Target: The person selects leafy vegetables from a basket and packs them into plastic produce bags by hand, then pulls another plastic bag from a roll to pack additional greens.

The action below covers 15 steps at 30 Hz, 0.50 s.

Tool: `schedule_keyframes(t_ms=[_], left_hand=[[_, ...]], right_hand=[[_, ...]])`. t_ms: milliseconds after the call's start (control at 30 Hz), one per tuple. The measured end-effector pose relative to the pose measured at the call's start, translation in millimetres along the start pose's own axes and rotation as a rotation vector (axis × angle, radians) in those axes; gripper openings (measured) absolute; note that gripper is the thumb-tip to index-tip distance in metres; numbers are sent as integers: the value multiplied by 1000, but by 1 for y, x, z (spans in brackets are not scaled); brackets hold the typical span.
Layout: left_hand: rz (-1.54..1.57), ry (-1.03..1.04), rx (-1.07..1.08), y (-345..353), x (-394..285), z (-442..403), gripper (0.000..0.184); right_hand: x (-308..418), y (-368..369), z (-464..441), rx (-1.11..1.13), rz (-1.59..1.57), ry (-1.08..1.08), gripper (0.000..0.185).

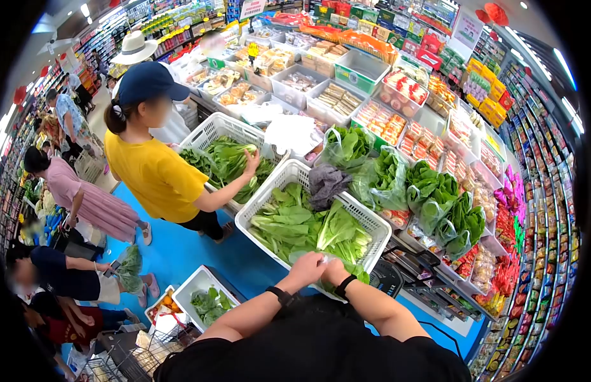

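Pinching a translucent plastic bag [328, 258] with narrowly closed fingers of the left hand [306, 270] and the right hand [335, 272], holding both close together at the near rim of a white crate [372, 219]; having the bag right at the fingertips, touching them, on the near side of the leafy greens [286, 216]; wearing dark bands [281, 296] on both wrists.

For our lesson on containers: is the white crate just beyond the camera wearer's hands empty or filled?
Filled, at least partly: leafy greens spread across the crate, hiding its floor. How deep they lie, I cannot tell.
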<state>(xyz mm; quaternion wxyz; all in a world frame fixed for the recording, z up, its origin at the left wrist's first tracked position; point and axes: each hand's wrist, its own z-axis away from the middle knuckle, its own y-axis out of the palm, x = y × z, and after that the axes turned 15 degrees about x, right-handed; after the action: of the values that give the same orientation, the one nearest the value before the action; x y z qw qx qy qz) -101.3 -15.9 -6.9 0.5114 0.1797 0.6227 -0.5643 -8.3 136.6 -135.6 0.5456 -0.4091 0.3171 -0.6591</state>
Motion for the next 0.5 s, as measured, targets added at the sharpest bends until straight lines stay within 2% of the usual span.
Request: schedule_keyframes(t_ms=[100, 200, 267, 300, 333, 367, 433, 467, 500], left_hand=[[14, 8, 14, -4, -4, -2, 27], [65, -23, 28, -12, -12, 0, 28], [36, -79, 28, -5, -3, 3, 29], [120, -142, 83, -8, -10, 8, 32], [205, -208, 141, -13, -17, 11, 35], [175, -252, 228, -12, -13, 10, 43], [132, -260, 402, -11, -9, 11, 53], [86, -251, 475, -9, -8, 13, 57], [109, -248, 515, -9, -11, 14, 60]], right_hand=[[0, -20, 7, 30, -79, 35, 21], [25, -100, 63, 111, -73, 51, 24], [25, -121, 97, 23, -266, -23, 29], [16, -127, 114, 13, -354, -78, 34], [1, -136, 124, 144, -440, -70, 39], [-15, -135, 137, 105, -494, -29, 47], [-45, -147, 150, 174, -676, 155, 43], [-72, -119, 150, -33, -656, 105, 39], [-85, -116, 152, -71, -689, 206, 36]])
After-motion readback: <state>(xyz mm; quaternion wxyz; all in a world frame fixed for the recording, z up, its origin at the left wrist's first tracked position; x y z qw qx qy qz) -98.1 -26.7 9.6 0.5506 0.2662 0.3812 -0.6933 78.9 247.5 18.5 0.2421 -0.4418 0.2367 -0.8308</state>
